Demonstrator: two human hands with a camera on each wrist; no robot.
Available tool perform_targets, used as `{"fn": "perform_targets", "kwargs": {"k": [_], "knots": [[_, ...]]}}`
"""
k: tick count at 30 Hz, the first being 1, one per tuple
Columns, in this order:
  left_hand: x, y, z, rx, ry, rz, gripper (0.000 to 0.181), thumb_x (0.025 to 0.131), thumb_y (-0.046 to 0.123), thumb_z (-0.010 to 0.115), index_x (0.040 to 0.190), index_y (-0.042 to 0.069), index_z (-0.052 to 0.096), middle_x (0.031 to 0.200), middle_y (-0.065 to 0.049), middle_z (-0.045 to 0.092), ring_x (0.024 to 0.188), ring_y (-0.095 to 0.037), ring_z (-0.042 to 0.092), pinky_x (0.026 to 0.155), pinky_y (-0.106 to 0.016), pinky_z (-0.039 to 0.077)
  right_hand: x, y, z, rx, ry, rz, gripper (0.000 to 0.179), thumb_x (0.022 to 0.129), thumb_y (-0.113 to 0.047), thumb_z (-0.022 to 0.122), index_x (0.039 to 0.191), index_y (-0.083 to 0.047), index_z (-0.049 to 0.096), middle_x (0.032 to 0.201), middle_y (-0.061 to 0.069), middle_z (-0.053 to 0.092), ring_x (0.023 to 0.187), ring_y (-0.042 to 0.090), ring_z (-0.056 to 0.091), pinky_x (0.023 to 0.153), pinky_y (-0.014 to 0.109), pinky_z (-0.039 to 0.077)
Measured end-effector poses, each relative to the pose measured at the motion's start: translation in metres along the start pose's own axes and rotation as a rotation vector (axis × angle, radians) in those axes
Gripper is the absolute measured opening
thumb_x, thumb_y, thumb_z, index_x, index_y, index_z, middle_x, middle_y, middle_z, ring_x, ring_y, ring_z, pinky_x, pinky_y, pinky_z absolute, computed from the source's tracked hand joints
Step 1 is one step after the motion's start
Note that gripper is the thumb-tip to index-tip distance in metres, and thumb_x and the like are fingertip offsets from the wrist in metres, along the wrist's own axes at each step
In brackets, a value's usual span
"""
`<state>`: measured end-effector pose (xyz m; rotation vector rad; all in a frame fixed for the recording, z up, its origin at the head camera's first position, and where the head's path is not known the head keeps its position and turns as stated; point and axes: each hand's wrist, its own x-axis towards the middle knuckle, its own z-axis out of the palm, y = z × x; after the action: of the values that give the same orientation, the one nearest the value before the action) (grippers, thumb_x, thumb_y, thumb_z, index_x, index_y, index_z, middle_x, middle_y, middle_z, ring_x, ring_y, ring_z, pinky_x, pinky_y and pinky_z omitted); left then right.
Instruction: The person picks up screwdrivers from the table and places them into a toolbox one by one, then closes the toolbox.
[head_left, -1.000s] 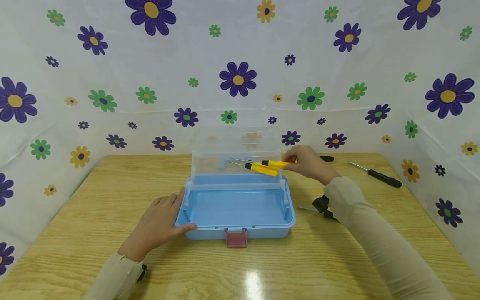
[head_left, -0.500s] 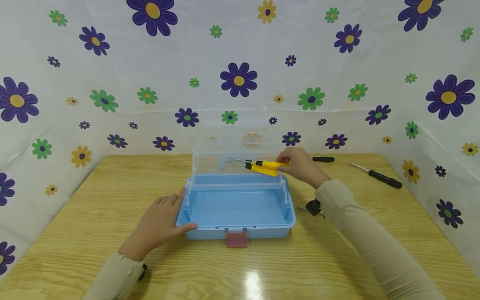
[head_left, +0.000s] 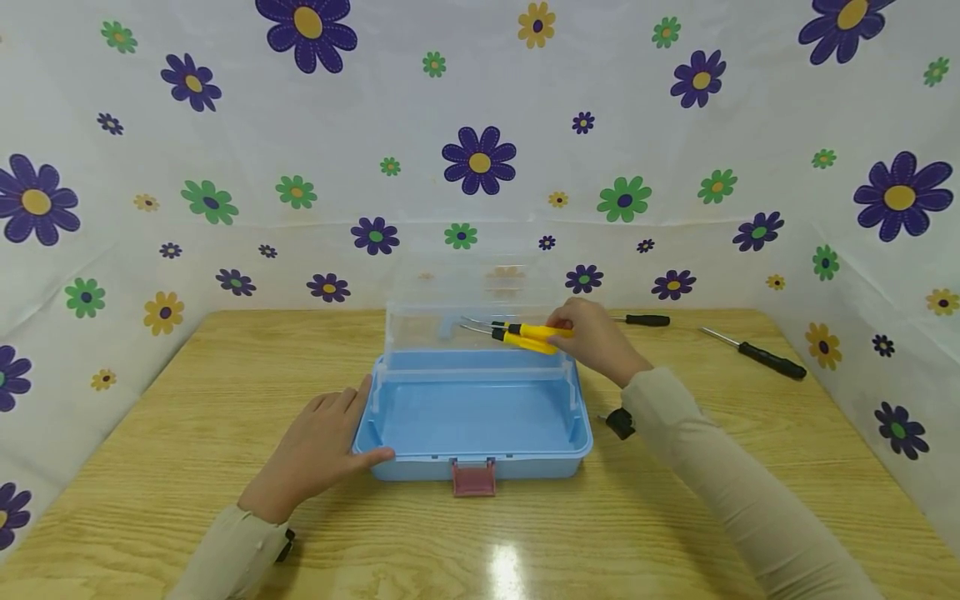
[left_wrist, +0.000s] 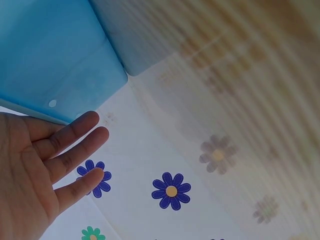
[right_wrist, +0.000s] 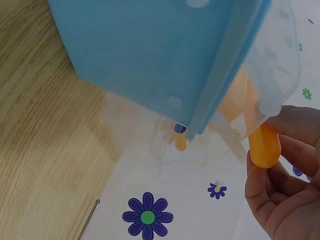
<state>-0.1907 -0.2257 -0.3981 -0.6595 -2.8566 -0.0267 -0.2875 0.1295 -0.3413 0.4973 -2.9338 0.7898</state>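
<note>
A light-blue toolbox (head_left: 472,467) stands open with a pink latch in front and its clear tray (head_left: 420,327) raised behind. My left hand (head_left: 318,450) rests against its left side, thumb on the front rim; in the left wrist view those fingers (left_wrist: 75,150) look straight. My right hand (head_left: 596,337) pinches the yellow handle (right_wrist: 265,145) of a screwdriver, its thin shaft reaching left over the tray. A second yellow-handled screwdriver (head_left: 528,342) lies just in front of it at the tray. The held handle's end sits between thumb and fingers in the right wrist view.
On the right of the wooden table (head_left: 420,542) lie a black-handled screwdriver (head_left: 772,360) and another black-handled one (head_left: 647,320) farther back. A black object (head_left: 620,422) shows beside the right sleeve. Flower-print cloth (head_left: 480,83) encloses the back and sides.
My right hand has moved a little left and slightly down with the yellow screwdriver, bringing it over the tray beside the other. My left hand has stayed in place.
</note>
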Motion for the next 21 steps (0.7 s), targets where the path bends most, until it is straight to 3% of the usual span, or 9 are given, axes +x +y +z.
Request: {"fn": "perform_targets", "kwargs": {"k": [21], "knots": [[-0.0012,0.0013,-0.0026,0.006,0.008,0.006,0.101,0.078,0.070,0.054,0.142,-0.007,0.034,0.120,-0.021,0.060,0.111,-0.036,0.058,0.097,-0.051,0.043,0.0008,-0.0077,0.0099,0.003,0.012,-0.018,0.025,0.083,-0.012,0.071,0.106,-0.002,0.069,0.101,0.012,0.064,0.092,0.025,0.060,0.085,0.035,0.054]]}}
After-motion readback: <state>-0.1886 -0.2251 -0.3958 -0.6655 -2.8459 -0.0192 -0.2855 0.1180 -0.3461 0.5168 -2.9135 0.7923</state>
